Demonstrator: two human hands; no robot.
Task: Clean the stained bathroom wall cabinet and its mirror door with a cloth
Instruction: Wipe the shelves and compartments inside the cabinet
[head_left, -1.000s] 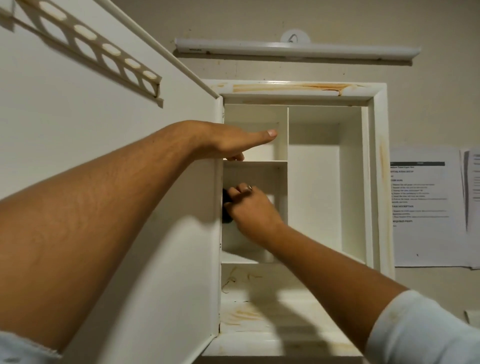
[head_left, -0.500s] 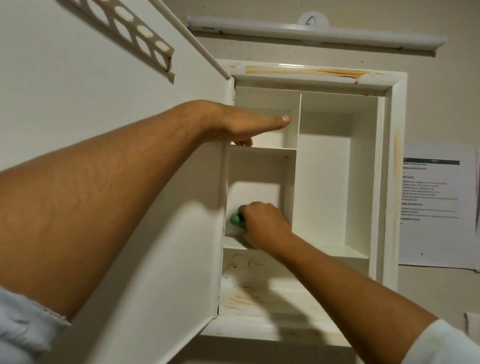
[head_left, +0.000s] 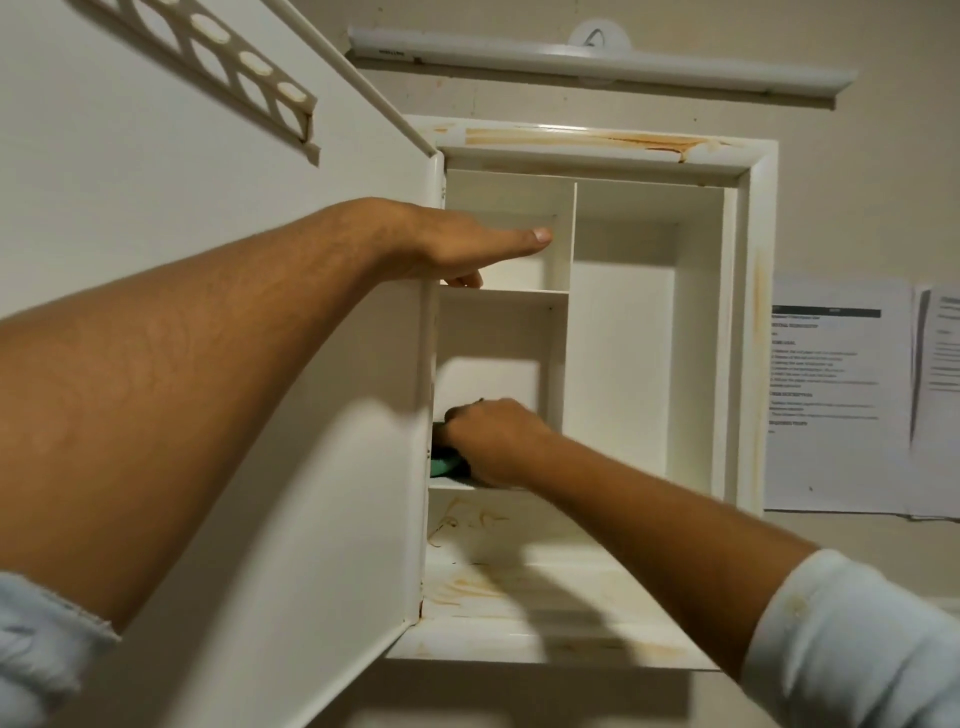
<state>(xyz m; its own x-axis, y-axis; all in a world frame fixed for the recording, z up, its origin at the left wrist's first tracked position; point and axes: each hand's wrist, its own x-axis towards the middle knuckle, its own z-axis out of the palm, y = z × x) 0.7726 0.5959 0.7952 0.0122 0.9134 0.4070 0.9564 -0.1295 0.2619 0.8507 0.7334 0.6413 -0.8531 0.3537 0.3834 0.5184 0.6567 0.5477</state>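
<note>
Cloth (head_left: 443, 465), teal and bunched, is clutched by the right grip (head_left: 493, 441) low in the middle-left compartment of the cabinet (head_left: 748, 364). Brown stains (head_left: 571, 139) are seen on its top rail and floor. The left grip (head_left: 467, 249) is laid flat, fingers straight, on the open door (head_left: 337, 519).

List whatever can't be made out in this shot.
- Cloth: head view, only a green corner shows; the right hand and the door edge cover the rest.
- Door: it stands open, with its front face turned away from the camera.
- Left hand: most fingers are hidden behind the door edge.
- Papers: the print is too small and blurred to read; the right sheet is cut off by the frame edge.
</note>
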